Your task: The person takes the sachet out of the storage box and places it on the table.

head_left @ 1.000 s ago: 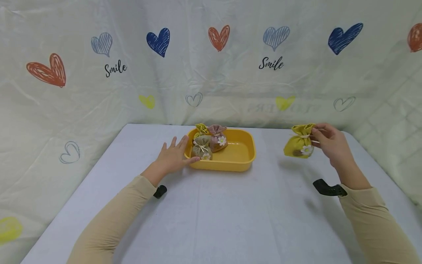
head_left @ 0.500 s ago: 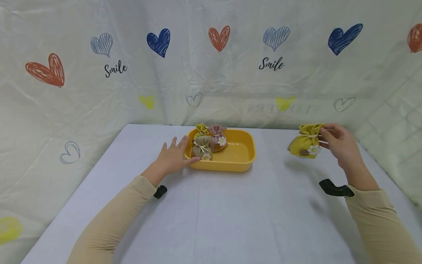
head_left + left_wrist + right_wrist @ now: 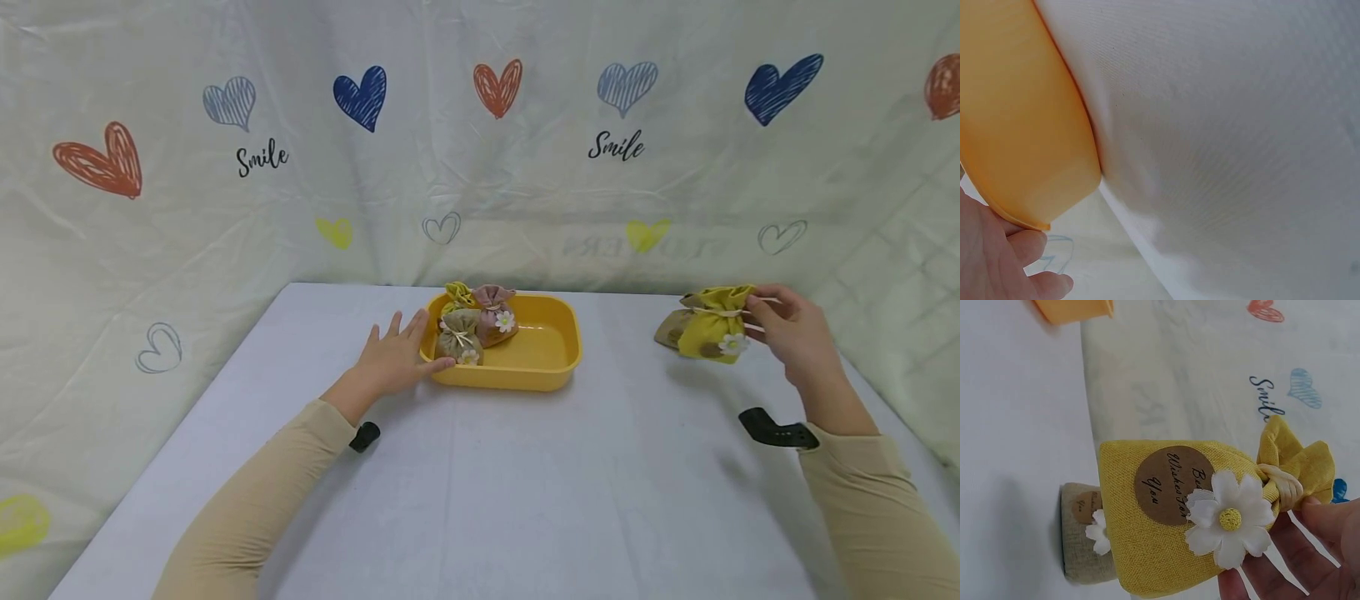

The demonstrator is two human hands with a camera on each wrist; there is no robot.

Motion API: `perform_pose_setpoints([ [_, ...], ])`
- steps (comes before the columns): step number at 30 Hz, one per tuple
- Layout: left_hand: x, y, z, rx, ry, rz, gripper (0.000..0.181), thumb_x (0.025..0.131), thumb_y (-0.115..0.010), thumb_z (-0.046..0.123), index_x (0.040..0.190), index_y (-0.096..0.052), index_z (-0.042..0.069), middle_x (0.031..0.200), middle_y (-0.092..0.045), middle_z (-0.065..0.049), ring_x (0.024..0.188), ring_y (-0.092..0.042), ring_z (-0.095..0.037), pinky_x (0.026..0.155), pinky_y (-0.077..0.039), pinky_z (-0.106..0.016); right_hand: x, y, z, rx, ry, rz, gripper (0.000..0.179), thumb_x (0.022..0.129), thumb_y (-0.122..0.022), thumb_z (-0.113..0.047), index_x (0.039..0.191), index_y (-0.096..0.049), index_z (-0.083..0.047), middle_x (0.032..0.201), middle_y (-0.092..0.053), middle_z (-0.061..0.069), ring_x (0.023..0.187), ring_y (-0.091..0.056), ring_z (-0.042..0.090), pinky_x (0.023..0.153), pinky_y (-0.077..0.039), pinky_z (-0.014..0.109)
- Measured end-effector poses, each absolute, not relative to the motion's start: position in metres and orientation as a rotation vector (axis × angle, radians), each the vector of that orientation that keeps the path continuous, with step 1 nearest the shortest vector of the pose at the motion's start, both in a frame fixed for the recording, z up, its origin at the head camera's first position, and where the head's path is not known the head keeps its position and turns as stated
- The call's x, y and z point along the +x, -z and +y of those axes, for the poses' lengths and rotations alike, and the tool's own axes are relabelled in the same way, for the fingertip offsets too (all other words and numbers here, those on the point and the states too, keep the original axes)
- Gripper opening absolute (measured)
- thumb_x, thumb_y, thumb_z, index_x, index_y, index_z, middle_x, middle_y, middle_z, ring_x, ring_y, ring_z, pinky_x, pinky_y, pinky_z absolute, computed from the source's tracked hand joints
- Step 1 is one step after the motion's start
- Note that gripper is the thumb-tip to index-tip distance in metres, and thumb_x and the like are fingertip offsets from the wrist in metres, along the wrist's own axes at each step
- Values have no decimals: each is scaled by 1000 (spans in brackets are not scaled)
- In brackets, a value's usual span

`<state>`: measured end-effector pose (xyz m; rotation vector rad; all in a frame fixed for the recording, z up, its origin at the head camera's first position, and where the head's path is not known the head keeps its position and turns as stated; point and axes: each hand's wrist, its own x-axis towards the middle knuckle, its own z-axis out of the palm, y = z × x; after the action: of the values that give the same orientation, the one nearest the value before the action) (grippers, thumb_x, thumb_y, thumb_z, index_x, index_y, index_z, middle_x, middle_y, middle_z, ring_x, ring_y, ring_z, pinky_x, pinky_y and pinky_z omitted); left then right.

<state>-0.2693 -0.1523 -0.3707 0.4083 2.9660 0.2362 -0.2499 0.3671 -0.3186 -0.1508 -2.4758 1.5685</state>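
Right hand (image 3: 795,333) pinches a yellow pouch (image 3: 716,333) by its tied neck, held up off the table (image 3: 525,483).
The left hand (image 3: 393,358), fingers spread, rests flat against the yellow tray (image 3: 555,367), which holds three pouches; a tan pouch (image 3: 670,327) (partly hidden) sits just behind the held one.

- Table (image 3: 487,492): covered in a white cloth, backed by a heart-print curtain.
- Yellow tray (image 3: 551,354): on the table, far centre.
- Tan pouch (image 3: 670,329): on the table, far right.
- Left hand (image 3: 393,360): flat on the cloth, touching the tray's left end.
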Motion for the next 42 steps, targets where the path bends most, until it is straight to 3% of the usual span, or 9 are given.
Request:
perform_pose_setpoints([
  [21,-272,370,-150,424,-238,2976,107,94,-41,79,165,-6,8,171,-9,-9,155,-4,-41,119,-5,-66,-244,330,400,-306,-1570,-2439,12,110,-46,-24,105,-57,-27,93,-51,-26,78,-54,-11,66,-51,8],
  [28,-268,371,-151,415,-235,2969,108,94,-41,79,165,-6,7,171,-9,-10,155,-4,-43,119,-5,-68,-247,336,412,-344,-1590,-2441,11,110,-46,-24,106,-56,-21,91,-52,-28,76,-54,-12,65,-52,10],
  [36,-266,371,-151,423,-235,2989,107,95,-41,79,165,-7,7,171,-10,-10,155,-4,-42,119,-6,-67,-254,343,424,-414,-1631,-2403,13,110,-44,-22,105,-55,-26,85,-51,-30,76,-53,-10,63,-51,9],
  [38,-267,371,-152,421,-234,2989,107,95,-41,79,165,-7,7,171,-10,-10,155,-5,-42,119,-6,-67,-257,345,429,-444,-1630,-2397,14,110,-44,-21,106,-55,-28,92,-58,-24,80,-56,-8,69,-54,12],
  [42,-268,373,-152,418,-232,2985,107,94,-41,80,165,-7,7,171,-10,-10,155,-5,-42,119,-5,-68,-263,353,440,-484,-1607,-2381,16,110,-44,-23,104,-55,-32,99,-60,-21,82,-56,-8,70,-53,11],
])
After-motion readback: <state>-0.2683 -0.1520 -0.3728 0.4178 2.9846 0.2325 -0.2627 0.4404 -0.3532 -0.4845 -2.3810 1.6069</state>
